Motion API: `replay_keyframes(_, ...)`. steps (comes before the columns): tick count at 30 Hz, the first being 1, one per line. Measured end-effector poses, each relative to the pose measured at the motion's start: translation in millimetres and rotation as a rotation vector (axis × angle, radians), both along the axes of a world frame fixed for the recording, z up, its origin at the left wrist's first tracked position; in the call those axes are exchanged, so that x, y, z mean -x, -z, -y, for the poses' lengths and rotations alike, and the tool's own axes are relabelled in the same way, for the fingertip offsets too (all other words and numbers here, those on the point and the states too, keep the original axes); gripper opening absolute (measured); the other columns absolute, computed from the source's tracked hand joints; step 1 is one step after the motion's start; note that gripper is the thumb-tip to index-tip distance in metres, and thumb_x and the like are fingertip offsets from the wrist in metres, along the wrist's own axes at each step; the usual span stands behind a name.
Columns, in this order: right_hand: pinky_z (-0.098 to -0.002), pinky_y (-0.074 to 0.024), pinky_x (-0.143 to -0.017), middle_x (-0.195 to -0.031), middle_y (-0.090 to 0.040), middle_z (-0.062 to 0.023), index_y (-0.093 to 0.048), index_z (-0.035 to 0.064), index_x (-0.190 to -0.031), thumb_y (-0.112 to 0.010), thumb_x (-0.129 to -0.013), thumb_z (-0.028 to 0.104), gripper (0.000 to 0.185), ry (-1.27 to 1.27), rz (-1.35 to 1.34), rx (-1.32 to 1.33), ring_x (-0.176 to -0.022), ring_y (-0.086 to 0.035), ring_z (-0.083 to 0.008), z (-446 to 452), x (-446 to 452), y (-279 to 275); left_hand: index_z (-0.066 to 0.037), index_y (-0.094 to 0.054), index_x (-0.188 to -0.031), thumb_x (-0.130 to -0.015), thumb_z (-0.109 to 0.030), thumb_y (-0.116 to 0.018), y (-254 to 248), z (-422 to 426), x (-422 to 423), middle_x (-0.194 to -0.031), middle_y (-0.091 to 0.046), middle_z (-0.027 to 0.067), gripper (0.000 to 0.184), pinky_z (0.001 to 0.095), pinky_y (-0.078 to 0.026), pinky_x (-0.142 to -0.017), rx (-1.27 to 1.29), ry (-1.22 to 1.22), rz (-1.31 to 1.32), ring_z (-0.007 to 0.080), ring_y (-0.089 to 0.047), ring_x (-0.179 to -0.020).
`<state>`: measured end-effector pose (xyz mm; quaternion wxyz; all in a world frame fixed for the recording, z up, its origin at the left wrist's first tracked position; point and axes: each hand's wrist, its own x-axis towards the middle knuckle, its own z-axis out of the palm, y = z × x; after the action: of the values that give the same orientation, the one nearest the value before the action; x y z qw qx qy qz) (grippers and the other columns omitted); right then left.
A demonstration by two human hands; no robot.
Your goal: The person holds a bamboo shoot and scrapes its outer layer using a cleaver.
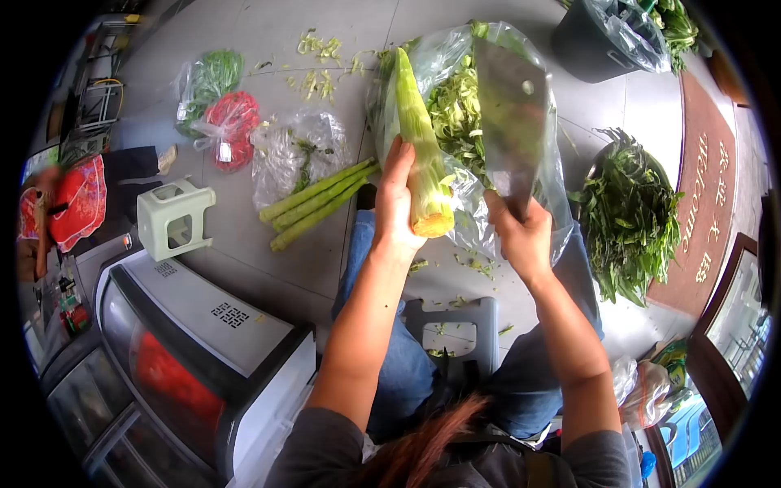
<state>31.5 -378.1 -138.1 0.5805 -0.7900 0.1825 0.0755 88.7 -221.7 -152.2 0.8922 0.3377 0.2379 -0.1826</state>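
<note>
My left hand [396, 199] is wrapped round a thick pale-green celtuce stem [421, 154]. Its cut end points toward me and its narrow tip points away. In my right hand [521, 232] is the handle of a cleaver [512, 114], its broad blade upright to the right of the stem and apart from it. Beneath both lies an open clear plastic bag [541, 65] with green peelings [455, 114] inside. Several long, slim green stems [313, 207] rest on the floor left of my left hand.
A bowl of dark leaves [630, 220] stands right, beside a brown welcome mat [704, 187]. A lined bin [598, 45] is behind. Leftward are a pale green stool [175, 220], bagged red [232, 130] and green bundles [215, 77], and a glass-fronted cabinet [203, 317]. Peelings [317, 81] litter the floor.
</note>
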Motion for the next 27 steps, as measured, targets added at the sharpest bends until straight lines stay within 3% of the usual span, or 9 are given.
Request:
replay_keyframes(1,-0.0221,-0.0397,-0.047,-0.063,-0.058,-0.0022,-0.061,0.0027,-0.11,-0.064,-0.085,0.011,0.027,0.018,-0.08,-0.078,-0.05,-0.044,-0.0062,2.2,-2.0,-4.2,-0.012,-0.05,-0.112,-0.09,-0.032,-0.052,-2.5,3.6,-0.1,-0.082,-0.056,0.0064,0.03,0.0339,-0.049,-0.058,-0.058,-0.025,-0.015,0.0189,-0.058,-0.067)
replay_keyframes(5,-0.019,-0.0343,-0.04,-0.071,-0.057,0.0011,-0.058,0.0017,-0.103,-0.064,-0.085,0.007,0.02,0.074,-0.044,-0.487,-0.049,-0.043,-0.0019,-8.1,-5.7,-25.6,-0.014,-0.051,-0.113,-0.091,-0.03,-0.052,8.1,7.5,3.9,-0.084,-0.056,0.0051,0.027,0.0308,-0.049,-0.061,-0.052,0.021,-0.028,0.0169,-0.058,-0.071)
replay_keyframes(8,-0.0197,-0.034,-0.039,-0.068,-0.053,0.0013,-0.056,0.0015,-0.102,-0.063,-0.085,0.005,0.019,0.034,0.052,-0.542,-0.047,-0.043,-0.0029,-8.9,-5.1,-20.3,-0.011,-0.042,-0.129,-0.093,-0.025,-0.051,10.1,13.2,8.6,-0.104,-0.053,0.0007,0.04,0.0279,-0.047,-0.076,0.093,0.096,0.058,0.011,-0.054,-0.092)
replay_keyframes(13,-0.0202,-0.0329,-0.039,-0.066,-0.052,0.001,-0.056,0.0018,-0.095,-0.063,-0.085,0.005,0.013,0.099,0.015,-0.587,-0.046,-0.043,-0.0032,-8.8,-4.6,-22.7,-0.01,-0.047,-0.124,-0.093,-0.025,-0.047,-1.3,27.2,8.3,-0.106,-0.057,0.0043,0.035,0.0303,-0.047,-0.08,0.088,0.117,0.034,0.0172,-0.057,-0.094)
replay_keyframes(15,-0.0218,-0.0392,-0.046,-0.066,-0.052,0.0006,-0.055,0.0018,-0.091,-0.063,-0.084,0.004,0.011,0.07,0.019,-0.465,-0.051,-0.048,-0.0055,-5.5,-3.5,-21.2,-0.01,-0.047,-0.125,-0.093,-0.024,-0.047,-4.8,27.8,8.3,-0.106,-0.057,0.0045,0.035,0.0296,-0.046,-0.082,0.108,0.13,0.016,0.0172,-0.057,-0.095)
replay_keyframes(20,-0.0235,-0.0442,-0.057,-0.067,-0.056,-0.0027,-0.056,0.0015,-0.089,-0.063,-0.081,0.002,0.011,0.04,0.247,-0.141,-0.059,-0.052,-0.0086,-1.8,-5.8,-15.7,-0.012,-0.045,-0.126,-0.092,-0.025,-0.051,-1.0,18.1,8.4,-0.094,-0.057,0.0045,0.037,0.0303,-0.051,-0.065,0.198,0.248,-0.027,0.0159,-0.059,-0.079)
replay_keyframes(21,-0.0242,-0.0436,-0.056,-0.067,-0.057,-0.0047,-0.057,0.0029,-0.088,-0.063,-0.081,0.004,0.01,0.072,0.358,0.082,-0.058,-0.05,-0.0093,6.3,-9.7,-4.2,-0.013,-0.045,-0.125,-0.092,-0.026,-0.051,-1.4,14.5,8.8,-0.091,-0.058,0.0051,0.036,0.0311,-0.052,-0.061,0.222,0.291,-0.04,0.017,-0.059,-0.075)
replay_keyframes(22,-0.0245,-0.0434,-0.056,-0.067,-0.057,-0.0039,-0.058,0.0033,-0.089,-0.064,-0.081,0.006,0.01,0.15,0.292,0.06,-0.058,-0.05,-0.0092,14.0,-13.9,-5.1,-0.007,-0.051,-0.116,-0.093,-0.034,-0.046,0.1,13.8,7.7,-0.085,-0.058,0.0125,0.036,0.0323,-0.047,-0.056,0.217,0.266,-0.049,0.0223,-0.057,-0.074)
replay_keyframes(27,-0.0209,-0.0407,-0.049,-0.058,-0.055,0.0003,-0.06,0.0023,-0.093,-0.06,-0.09,0.023,0.021,0.307,0.04,0.01,-0.051,-0.05,-0.0047,31.1,-20.9,-14.1,-0.006,-0.05,-0.115,-0.094,-0.037,-0.042,-9.5,3.6,1.1,-0.088,-0.056,0.0151,0.038,0.0332,-0.047,-0.06,0.181,0.195,-0.035,0.0245,-0.056,-0.079)
